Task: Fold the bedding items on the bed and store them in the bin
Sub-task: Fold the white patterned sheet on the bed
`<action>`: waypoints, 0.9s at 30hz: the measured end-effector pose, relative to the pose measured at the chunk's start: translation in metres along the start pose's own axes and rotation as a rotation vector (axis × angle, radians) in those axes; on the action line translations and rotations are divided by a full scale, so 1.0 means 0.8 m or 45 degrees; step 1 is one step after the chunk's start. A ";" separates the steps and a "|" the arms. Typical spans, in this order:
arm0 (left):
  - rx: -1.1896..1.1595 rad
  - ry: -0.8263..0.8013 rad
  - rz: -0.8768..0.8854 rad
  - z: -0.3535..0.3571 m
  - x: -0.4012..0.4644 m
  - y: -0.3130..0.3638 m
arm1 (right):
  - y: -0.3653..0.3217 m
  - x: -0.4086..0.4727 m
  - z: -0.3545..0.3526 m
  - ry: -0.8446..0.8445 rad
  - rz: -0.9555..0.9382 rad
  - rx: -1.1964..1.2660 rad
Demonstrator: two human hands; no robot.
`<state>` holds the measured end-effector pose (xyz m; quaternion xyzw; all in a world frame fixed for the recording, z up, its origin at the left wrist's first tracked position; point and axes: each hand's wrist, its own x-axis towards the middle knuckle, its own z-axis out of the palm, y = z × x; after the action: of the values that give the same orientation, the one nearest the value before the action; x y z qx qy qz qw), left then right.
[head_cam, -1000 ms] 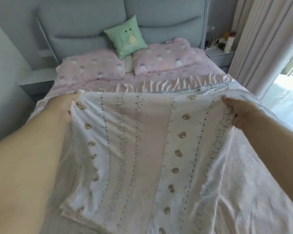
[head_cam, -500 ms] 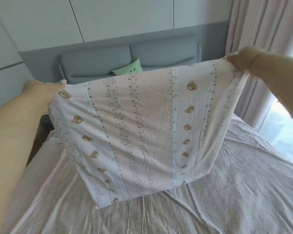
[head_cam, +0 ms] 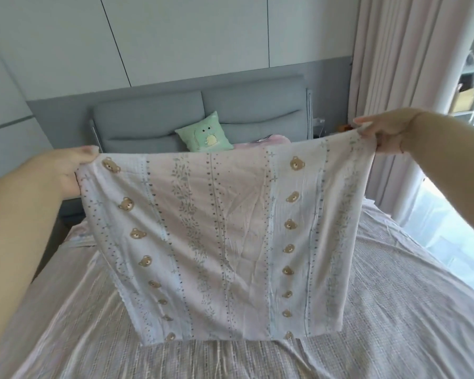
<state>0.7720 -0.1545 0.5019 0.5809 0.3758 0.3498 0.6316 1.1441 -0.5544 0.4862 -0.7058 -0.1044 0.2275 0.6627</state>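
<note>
Cloth (head_cam: 230,242) hangs stretched between the two hands, its top edge taut from one to the other and the rest dropping straight down below them, so that the lower edge reaches the bed cover (head_cam: 394,310); whether it touches there cannot be told. The left hand (head_cam: 71,170) pinches the top left corner, thumb on the near face, fingers curled behind. The right hand (head_cam: 383,132), held higher than the left, grips the top right corner the same way. The fabric is thin and softly creased, pale pink and white in lengthwise bands, printed with rows of small brown bear faces, dotted lines and leafy sprigs. Under the hands the bed cover is woven, ribbed and slightly rumpled. Beyond the hands, above the taut edge, a green square cushion (head_cam: 203,135) leans on a padded grey headboard (head_cam: 153,119).
</note>
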 end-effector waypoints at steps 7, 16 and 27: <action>0.122 -0.016 -0.031 -0.002 0.003 -0.035 | 0.040 0.001 0.006 0.020 -0.171 0.187; 0.086 -0.020 0.099 0.036 0.048 -0.049 | 0.047 0.056 0.004 0.065 -0.255 0.323; 0.019 -0.023 0.288 0.122 0.120 -0.061 | 0.051 0.174 0.000 0.310 -0.246 0.489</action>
<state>0.9037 -0.1202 0.4509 0.6275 0.3048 0.4107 0.5871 1.2596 -0.4958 0.4208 -0.5759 -0.0455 0.0919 0.8110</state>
